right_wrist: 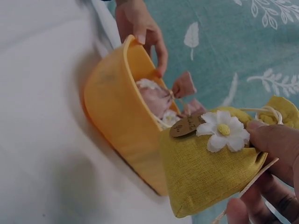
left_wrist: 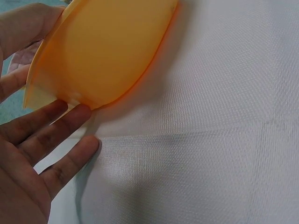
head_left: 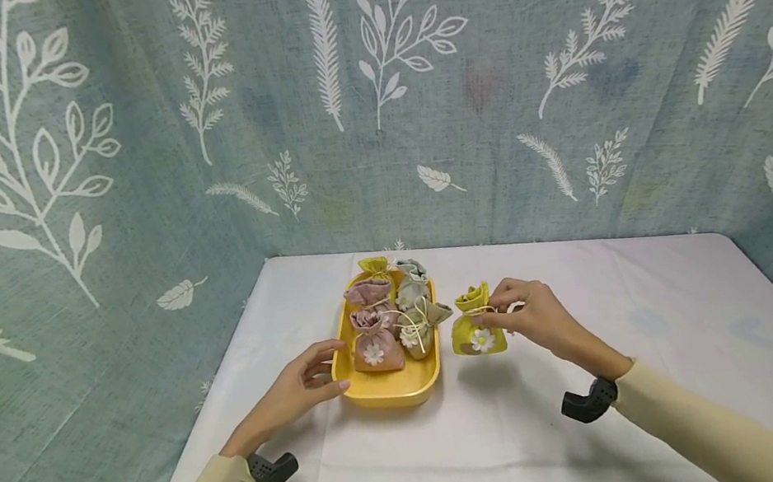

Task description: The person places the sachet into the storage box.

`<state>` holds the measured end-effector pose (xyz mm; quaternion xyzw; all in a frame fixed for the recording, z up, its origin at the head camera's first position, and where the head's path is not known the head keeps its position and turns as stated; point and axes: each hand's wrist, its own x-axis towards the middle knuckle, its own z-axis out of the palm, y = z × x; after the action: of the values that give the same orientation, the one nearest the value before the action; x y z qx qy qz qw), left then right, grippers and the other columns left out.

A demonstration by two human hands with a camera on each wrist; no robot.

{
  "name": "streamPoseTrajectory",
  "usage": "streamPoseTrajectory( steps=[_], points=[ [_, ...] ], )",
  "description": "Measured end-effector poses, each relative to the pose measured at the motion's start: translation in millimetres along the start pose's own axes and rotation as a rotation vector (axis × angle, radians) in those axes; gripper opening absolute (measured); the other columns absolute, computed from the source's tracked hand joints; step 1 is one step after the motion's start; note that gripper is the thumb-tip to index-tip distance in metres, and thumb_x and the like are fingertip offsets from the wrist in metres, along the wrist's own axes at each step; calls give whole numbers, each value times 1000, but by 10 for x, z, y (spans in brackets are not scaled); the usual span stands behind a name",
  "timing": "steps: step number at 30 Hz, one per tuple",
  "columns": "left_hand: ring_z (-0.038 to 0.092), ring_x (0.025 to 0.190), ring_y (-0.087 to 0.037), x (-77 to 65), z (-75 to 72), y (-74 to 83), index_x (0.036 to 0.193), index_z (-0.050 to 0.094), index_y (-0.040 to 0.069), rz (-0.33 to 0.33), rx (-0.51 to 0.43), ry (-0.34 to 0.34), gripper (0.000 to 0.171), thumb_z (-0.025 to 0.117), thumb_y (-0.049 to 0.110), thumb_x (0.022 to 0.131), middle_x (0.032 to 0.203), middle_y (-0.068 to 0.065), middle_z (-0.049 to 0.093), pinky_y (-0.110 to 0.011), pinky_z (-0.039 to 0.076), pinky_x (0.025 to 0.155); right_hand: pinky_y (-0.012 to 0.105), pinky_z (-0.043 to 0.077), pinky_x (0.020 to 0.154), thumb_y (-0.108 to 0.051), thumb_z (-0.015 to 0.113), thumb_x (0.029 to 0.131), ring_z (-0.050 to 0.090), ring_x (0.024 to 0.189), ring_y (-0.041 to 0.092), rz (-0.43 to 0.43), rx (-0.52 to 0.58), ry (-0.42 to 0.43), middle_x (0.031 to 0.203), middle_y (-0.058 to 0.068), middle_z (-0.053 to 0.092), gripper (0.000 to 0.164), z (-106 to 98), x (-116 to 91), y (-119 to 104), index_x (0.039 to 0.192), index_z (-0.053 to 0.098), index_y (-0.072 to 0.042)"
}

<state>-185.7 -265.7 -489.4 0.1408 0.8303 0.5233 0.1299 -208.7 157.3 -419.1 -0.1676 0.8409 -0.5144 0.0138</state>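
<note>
A yellow oval tray (head_left: 386,389) (left_wrist: 107,51) (right_wrist: 117,116) sits on the white table and holds several small drawstring pouches, among them a pink one with a daisy (head_left: 375,345). My left hand (head_left: 303,382) (left_wrist: 42,140) rests at the tray's left rim, thumb at the rim and fingers straight along the outer wall near the cloth. My right hand (head_left: 528,311) (right_wrist: 271,149) pinches the tied neck of a yellow-green pouch with a white daisy (head_left: 479,333) (right_wrist: 205,172), holding it just right of the tray, a little above the cloth.
A white tablecloth (head_left: 641,336) covers the table. Teal fabric with white leaf prints (head_left: 409,88) hangs behind and to both sides. Bare cloth lies to the right of the tray and in front of it.
</note>
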Motion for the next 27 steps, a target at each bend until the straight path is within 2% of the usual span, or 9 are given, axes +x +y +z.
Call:
streamPoseTrajectory(
  steps=[8, 27],
  points=[
    [58, 125, -31, -10, -12, -3, 152, 46, 19, 19, -21, -10, 69, 79, 29, 93, 148, -17, 52, -46, 47, 109, 36, 57, 62, -36, 89, 82, 59, 90, 25, -33, 37, -35, 92, 2, 67, 22, 132, 30, -66, 75, 77, -19],
    [58, 126, -30, -3, -6, -17, 151, 47, 21, -2, -12, -6, 68, 80, 31, 92, 148, -16, 52, -47, 48, 109, 34, 58, 69, -39, 88, 83, 60, 90, 22, -86, 41, -86, 94, -2, 68, 15, 429, 129, -246, 86, 81, -25]
  ],
)
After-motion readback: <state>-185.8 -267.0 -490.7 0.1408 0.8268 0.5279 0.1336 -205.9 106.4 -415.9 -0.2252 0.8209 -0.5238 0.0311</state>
